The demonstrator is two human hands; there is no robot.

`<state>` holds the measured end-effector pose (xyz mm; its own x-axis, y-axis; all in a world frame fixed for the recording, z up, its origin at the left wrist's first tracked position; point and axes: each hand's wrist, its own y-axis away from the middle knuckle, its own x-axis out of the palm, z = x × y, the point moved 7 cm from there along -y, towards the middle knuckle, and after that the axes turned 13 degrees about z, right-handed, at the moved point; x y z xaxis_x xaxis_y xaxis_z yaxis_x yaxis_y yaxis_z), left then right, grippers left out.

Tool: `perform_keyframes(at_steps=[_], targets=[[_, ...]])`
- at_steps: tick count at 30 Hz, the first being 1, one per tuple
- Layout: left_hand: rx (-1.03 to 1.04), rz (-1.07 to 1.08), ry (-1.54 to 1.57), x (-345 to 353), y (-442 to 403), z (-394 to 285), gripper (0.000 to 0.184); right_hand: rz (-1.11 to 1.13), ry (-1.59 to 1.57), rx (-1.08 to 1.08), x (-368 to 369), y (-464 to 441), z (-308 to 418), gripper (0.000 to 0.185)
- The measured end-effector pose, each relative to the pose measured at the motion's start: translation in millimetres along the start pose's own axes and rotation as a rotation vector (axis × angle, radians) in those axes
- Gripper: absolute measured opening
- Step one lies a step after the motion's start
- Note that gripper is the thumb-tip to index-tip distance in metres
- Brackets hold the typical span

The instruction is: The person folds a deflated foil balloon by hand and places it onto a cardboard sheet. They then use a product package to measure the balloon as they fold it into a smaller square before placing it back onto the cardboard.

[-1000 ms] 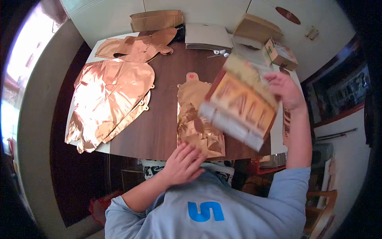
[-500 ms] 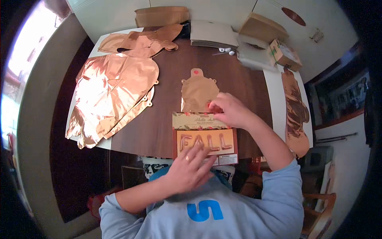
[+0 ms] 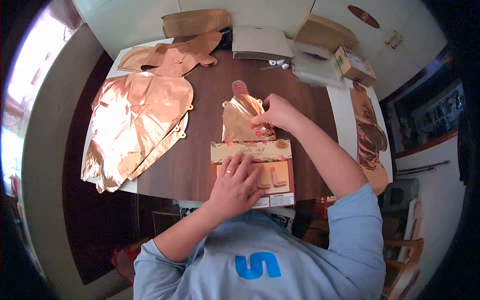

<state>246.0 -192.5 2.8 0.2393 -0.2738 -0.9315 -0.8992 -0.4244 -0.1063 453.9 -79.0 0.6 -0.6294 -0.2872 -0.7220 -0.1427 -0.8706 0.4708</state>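
Observation:
A flat cardboard package (image 3: 278, 155), printed "Hello Fall" with a picture of letter balloons, lies at the table's near edge. My left hand (image 3: 236, 181) rests flat on its front with fingers stretched out, covering part of the printed letters. Above the package's top edge shows a flat rose-gold foil balloon (image 3: 239, 120) with small side tabs and a narrow neck at its far end. The lower end of this balloon is hidden at the package. With bent fingers, my right hand (image 3: 278, 116) grips the balloon's right edge.
Large flat rose-gold foil balloons (image 3: 145, 115) cover the table's left side, with another crumpled foil balloon (image 3: 175, 56) behind them. A long foil balloon (image 3: 369, 132) lies at the right. Along the back are a grey folder (image 3: 262, 42), white earbuds (image 3: 279, 63) and a small box (image 3: 354, 65).
My left hand has come down flat on the package. My right hand has moved up from the package's top edge to the balloon's right edge, which now bends and shines.

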Motion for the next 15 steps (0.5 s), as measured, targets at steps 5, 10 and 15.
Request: perform_keyframes(at_steps=[5,10,15], targets=[[0.003,-0.007,-0.007,-0.8,1.2,-0.3,0.059,0.211,-0.202,-0.129,13.5,-2.1,-4.2,0.042],[0.001,-0.047,0.031,-0.7,0.1,1.7,0.057,0.109,-0.140,-0.559,24.9,55.5,15.1,0.028],[0.017,0.029,0.030,13.8,6.1,4.6,0.057,-0.204,0.489,-0.945,60.2,130.7,29.9,0.029]])
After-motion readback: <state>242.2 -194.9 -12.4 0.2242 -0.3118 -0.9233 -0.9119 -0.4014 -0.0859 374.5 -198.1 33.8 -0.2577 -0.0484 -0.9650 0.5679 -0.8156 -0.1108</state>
